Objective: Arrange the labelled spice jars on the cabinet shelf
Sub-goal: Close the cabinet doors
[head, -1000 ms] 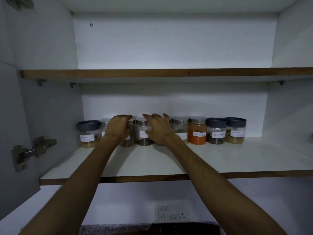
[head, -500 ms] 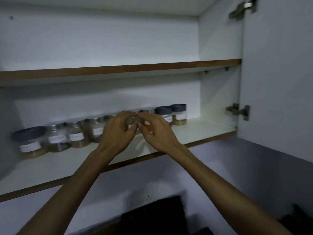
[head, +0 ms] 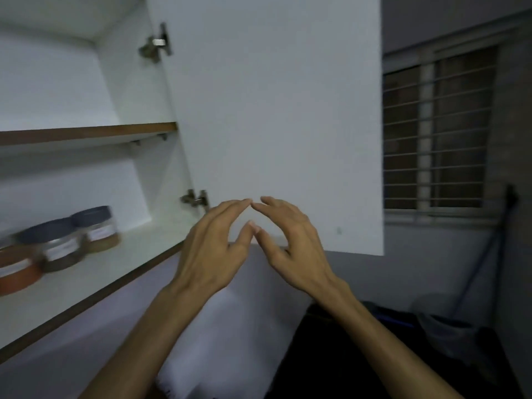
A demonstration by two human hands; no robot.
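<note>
Three labelled spice jars show at the left on the lower cabinet shelf (head: 95, 272): an orange-filled jar (head: 17, 276), a dark-lidded jar of brown spice (head: 57, 244) and a second dark-lidded jar (head: 96, 227) farthest right. My left hand (head: 214, 249) and my right hand (head: 290, 246) hover side by side in front of the open cabinet door (head: 276, 125), away from the shelf. Both hands hold nothing, and their relaxed fingertips almost meet. The rest of the jar row is cut off at the left edge.
The white door hangs open on two metal hinges (head: 195, 198). An upper shelf (head: 86, 133) spans the cabinet. At the right is a barred window (head: 437, 139). A dark countertop (head: 374, 355) lies below, and a blue handle (head: 483, 254) leans against the wall.
The view has swung right, off the jar row and toward the door and window. Both hands have left the jars, moved right out of the cabinet, and hold nothing.
</note>
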